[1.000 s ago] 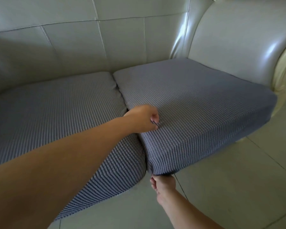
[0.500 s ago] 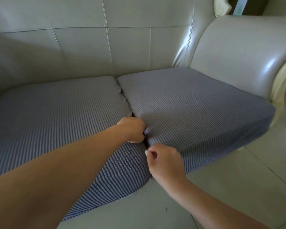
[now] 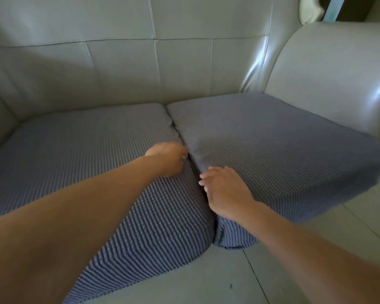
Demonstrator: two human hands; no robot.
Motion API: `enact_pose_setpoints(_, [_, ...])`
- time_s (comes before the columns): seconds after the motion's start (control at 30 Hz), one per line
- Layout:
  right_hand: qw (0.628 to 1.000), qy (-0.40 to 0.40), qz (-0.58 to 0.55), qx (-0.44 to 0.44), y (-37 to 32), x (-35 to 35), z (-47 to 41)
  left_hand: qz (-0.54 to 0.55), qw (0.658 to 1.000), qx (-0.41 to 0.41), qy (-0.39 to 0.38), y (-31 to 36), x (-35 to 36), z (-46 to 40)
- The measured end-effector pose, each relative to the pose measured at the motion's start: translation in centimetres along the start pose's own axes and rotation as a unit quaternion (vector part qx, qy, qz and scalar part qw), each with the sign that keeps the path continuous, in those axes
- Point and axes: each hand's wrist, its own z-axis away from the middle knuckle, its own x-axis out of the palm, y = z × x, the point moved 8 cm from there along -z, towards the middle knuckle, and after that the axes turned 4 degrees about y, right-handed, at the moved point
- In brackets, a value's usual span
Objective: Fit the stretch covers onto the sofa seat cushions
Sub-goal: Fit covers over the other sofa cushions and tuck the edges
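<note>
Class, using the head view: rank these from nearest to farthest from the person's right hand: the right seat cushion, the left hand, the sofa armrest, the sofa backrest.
1. right seat cushion: the right hand rests on its near-left edge.
2. left hand: just across the gap, on the left cushion.
3. sofa armrest and sofa backrest: armrest far right, backrest behind; too close to call.

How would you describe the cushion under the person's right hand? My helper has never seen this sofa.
On the pale leather sofa, two grey-blue covered seat cushions lie side by side. The right cushion is the one against the padded armrest, with the right hand at its inner front edge; its front corner juts over the floor.
</note>
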Motion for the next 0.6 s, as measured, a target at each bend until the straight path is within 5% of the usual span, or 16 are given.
enact_pose_setpoints(0.1, [0.998, -0.048, 0.029, -0.002, 0.2, 1.4, -3.3, -0.052, 0.997, -0.050, -0.017, -2.3, 0.7, -1.9])
enact_pose_setpoints(0.37, [0.998, -0.018, 0.008, 0.056, 0.9, 2.8, -6.8, -0.013, 0.997, -0.006, -0.075, -2.4, 2.6, -4.0])
enact_pose_setpoints(0.6, [0.998, -0.042, 0.037, 0.025, 0.5, 2.8, -7.9, -0.002, 0.995, 0.026, -0.098, -2.2, 3.3, -5.2])
